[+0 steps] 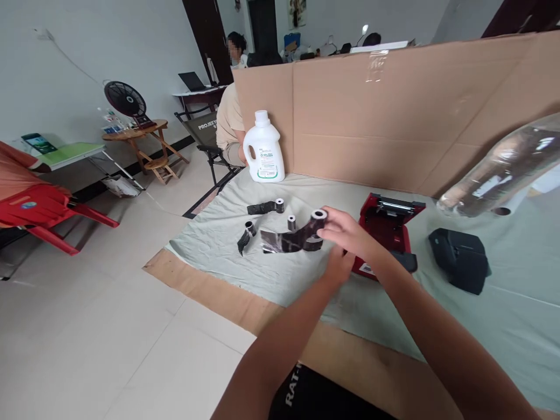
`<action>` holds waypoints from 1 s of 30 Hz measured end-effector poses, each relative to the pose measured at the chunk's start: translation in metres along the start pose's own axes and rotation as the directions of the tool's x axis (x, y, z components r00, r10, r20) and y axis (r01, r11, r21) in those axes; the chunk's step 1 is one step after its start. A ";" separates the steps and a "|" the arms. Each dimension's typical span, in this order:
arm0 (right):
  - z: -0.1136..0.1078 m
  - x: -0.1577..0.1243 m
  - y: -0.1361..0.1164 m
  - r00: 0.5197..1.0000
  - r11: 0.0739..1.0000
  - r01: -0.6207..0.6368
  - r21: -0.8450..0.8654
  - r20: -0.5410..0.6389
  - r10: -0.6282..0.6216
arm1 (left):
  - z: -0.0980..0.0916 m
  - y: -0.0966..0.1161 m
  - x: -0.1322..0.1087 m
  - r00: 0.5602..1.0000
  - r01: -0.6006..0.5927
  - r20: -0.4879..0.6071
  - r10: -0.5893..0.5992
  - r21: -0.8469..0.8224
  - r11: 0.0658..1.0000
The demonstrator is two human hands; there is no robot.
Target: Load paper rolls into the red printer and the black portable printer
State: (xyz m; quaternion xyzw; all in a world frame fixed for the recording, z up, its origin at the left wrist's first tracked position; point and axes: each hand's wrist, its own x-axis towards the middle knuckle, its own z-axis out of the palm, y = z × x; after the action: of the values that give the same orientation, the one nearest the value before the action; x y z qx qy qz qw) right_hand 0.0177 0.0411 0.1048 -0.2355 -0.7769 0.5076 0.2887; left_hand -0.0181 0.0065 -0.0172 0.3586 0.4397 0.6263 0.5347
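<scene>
My right hand (345, 230) is closed on a small roll of dark, glossy paper (315, 228), whose loose end (280, 241) trails out to the left above the cloth. My left hand (338, 263) sits just under the right one, mostly hidden behind it; its fingers do not show. Three more dark rolls lie on the pale green cloth (219, 239): one partly unrolled (266, 207), one tiny (291, 222), one with a curled tail (245, 234). Right behind my hands stands an open red printer (385, 224).
A white jug (263, 149) stands against a cardboard wall (394, 116). A black device (460, 259) lies at the right, below a clear plastic roll (499, 169). Another person (230, 119) sits on a folding chair behind. Red chairs (39, 210), a fan (125, 99) and small tables stand at left.
</scene>
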 end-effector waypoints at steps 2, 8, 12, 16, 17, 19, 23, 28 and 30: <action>-0.026 -0.020 -0.003 0.994 0.997 -0.063 -0.044 -0.089 0.059 | -0.001 0.001 -0.001 0.997 -0.071 0.027 0.070 0.042 0.997; -0.093 -0.060 0.009 0.965 0.959 -0.192 -0.209 -0.219 0.145 | -0.001 -0.006 0.004 0.997 0.020 -0.078 -0.011 0.118 0.993; -0.125 -0.076 0.022 0.958 0.877 -0.277 -0.392 -0.182 0.221 | 0.001 -0.008 -0.002 0.989 -0.123 -0.062 0.131 0.112 0.986; -0.137 -0.082 0.033 0.940 0.767 -0.319 -0.557 -0.081 0.332 | -0.001 0.001 -0.015 0.907 -0.414 0.069 0.416 0.340 0.845; -0.136 -0.081 0.035 0.930 0.732 -0.329 -0.596 -0.070 0.361 | -0.002 0.004 -0.017 0.859 -0.500 0.134 0.495 0.433 0.750; -0.129 -0.078 0.039 0.911 0.633 -0.351 -0.690 -0.093 0.403 | -0.005 0.009 -0.018 0.732 -0.660 0.324 0.600 0.559 0.502; -0.111 -0.070 0.047 0.885 0.378 -0.368 -0.850 -0.194 0.423 | -0.008 0.010 -0.016 0.538 -0.814 0.605 0.588 0.555 0.173; -0.100 -0.057 0.058 0.850 0.283 -0.403 -0.871 -0.241 0.469 | -0.007 0.006 -0.013 0.541 -0.782 0.615 0.574 0.620 0.072; -0.101 -0.056 0.054 0.841 0.275 -0.413 -0.868 -0.247 0.482 | -0.007 0.005 -0.013 0.545 -0.760 0.596 0.589 0.648 0.048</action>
State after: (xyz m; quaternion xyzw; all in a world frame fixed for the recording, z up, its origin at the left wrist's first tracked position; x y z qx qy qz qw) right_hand 0.1309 0.0902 0.0754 -0.5431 -0.8335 0.0795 -0.0625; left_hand -0.0238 -0.0074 -0.0147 0.7876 0.4193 0.4484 -0.0535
